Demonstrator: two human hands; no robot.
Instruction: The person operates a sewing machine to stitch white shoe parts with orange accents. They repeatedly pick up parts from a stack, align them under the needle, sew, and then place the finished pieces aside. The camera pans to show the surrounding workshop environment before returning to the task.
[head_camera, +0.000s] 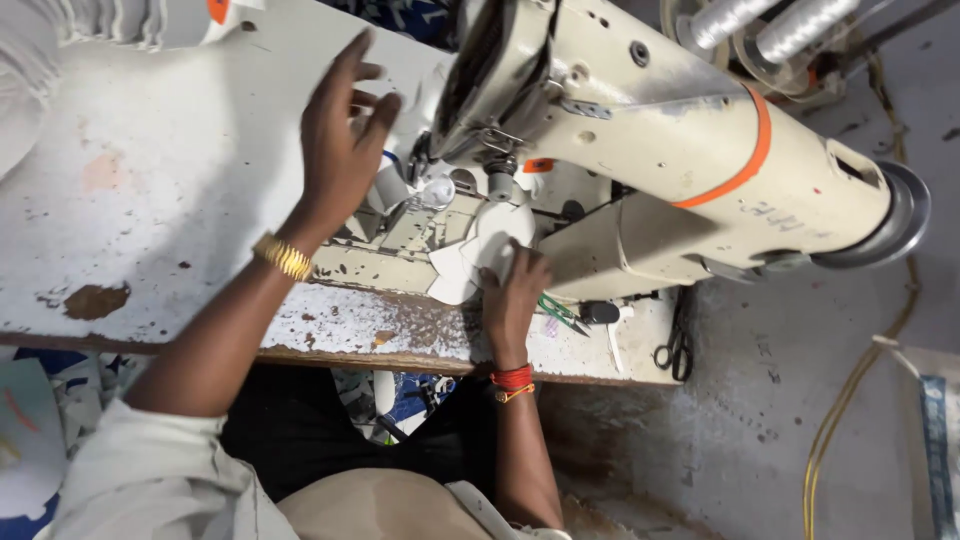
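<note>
Sewing machine (650, 150), cream with an orange band round its arm, lies across the scarred white worktop (150, 200) and takes up most of the view. Two spools of pale thread (770, 25) stand behind it at the top edge, and a stack of white cut pieces (120, 20) sits at the worktop's far left corner.

Judging from the hands, the step under way is feeding a small piece under the needle. The white fabric piece (480, 250) lies on the machine bed just below the presser foot, partly curled. The right hand (512, 290) presses on its near edge, fingers bent and closed down flat on the cloth rather than pinching it. The left hand (345, 140) hovers above the worktop just left of the needle area, fingers spread wide open and holding nothing; it is slightly blurred.

Going on with this seam would seem to call for the left hand to come down beside the foot, so both hands can steer the piece.

Black-handled scissors (675, 350) and a green-handled snipper (560, 312) rest near the worktop's front edge. No box or tray shows.
</note>
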